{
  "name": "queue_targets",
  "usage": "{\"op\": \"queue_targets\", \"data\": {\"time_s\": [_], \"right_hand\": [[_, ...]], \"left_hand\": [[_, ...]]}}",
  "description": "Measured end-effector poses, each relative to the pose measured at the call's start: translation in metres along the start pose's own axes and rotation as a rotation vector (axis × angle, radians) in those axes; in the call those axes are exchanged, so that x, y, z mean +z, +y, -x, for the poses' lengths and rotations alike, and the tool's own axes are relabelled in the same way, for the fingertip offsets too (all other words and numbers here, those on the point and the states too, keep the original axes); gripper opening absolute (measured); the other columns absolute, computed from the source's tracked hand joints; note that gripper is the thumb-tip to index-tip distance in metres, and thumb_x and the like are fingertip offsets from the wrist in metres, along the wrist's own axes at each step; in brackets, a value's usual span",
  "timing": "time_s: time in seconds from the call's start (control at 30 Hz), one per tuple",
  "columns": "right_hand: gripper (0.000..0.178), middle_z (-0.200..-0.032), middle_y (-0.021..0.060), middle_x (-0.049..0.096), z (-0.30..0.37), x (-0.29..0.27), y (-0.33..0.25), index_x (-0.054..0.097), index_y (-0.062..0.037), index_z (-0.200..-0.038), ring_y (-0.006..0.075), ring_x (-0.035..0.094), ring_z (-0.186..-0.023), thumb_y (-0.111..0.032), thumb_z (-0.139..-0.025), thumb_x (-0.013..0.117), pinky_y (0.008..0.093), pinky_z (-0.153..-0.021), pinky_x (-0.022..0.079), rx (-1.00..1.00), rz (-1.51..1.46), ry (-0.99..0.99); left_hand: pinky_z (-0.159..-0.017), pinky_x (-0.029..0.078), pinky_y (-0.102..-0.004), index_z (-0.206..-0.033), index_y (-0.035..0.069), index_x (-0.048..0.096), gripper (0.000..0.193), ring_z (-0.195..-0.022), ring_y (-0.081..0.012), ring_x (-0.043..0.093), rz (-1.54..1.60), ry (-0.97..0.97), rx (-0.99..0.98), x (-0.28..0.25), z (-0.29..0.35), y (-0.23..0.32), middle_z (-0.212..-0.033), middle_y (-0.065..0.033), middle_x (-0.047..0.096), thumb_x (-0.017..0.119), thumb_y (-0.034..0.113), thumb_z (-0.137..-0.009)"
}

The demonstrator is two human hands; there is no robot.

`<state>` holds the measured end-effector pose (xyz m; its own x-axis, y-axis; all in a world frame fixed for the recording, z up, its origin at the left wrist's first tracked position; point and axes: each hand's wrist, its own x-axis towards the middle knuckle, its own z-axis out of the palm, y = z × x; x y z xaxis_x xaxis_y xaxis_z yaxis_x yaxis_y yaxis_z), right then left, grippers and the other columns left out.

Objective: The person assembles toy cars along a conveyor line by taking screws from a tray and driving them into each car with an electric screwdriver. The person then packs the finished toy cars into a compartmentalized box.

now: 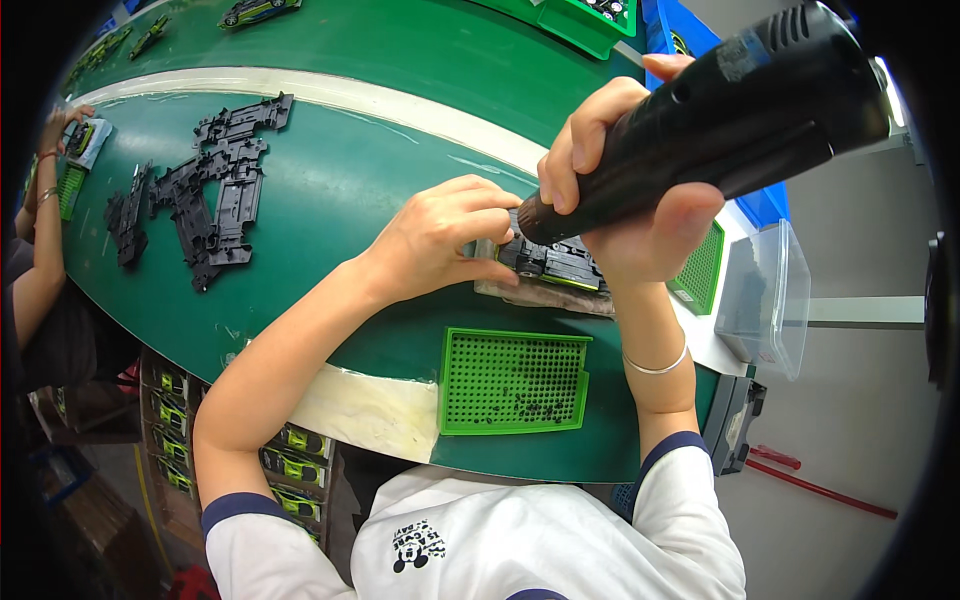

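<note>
My right hand is wrapped round a black electric screwdriver, its narrow end pointing down and left. Under that end lies a toy car with its black underside up and a bit of yellow-green body at its edge. It rests on a pale padded block. My left hand grips the car's left end between thumb and fingers. The screwdriver's tip is hidden, so contact with the car cannot be told. Just nearer to me sits a green perforated tray holding small dark screws.
Black plastic chassis parts lie piled at the left. A clear plastic box and a green tray stand at the right. Another person's arm reaches in at far left. Yellow-green car bodies fill crates below the table edge.
</note>
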<state>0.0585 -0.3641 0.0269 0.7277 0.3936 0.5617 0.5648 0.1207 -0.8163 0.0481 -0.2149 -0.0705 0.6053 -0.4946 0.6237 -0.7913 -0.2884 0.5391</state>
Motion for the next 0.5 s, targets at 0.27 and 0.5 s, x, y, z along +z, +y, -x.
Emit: {"op": "queue_targets", "data": {"time_s": [0.27,0.5], "right_hand": [[0.086,-0.071,0.0056,0.043,0.006,0.006,0.009,0.022,-0.0083,-0.124,0.0124,0.048,-0.048,-0.071,-0.07,0.047,0.0252,-0.046,0.043,0.035,-0.067,0.015],[0.087,-0.069,0.0054,0.043,0.005,0.005,0.011,0.023,-0.0082,-0.124,0.0117,0.047,-0.047,-0.072,-0.069,0.046,0.0235,-0.044,0.041,0.043,-0.108,0.011]], "left_hand": [[-0.073,0.049,-0.0338,-0.074,0.005,0.051,0.032,-0.091,-0.0264,0.056,-0.007,0.005,0.014,-0.001,0.001,0.0,-0.096,-0.0083,0.059,0.076,0.02,-0.059],[-0.073,0.048,-0.0337,-0.074,0.006,0.051,0.032,-0.091,-0.0263,0.055,-0.007,-0.005,0.023,-0.001,0.0,0.001,-0.096,-0.007,0.059,0.076,0.02,-0.059]]}}
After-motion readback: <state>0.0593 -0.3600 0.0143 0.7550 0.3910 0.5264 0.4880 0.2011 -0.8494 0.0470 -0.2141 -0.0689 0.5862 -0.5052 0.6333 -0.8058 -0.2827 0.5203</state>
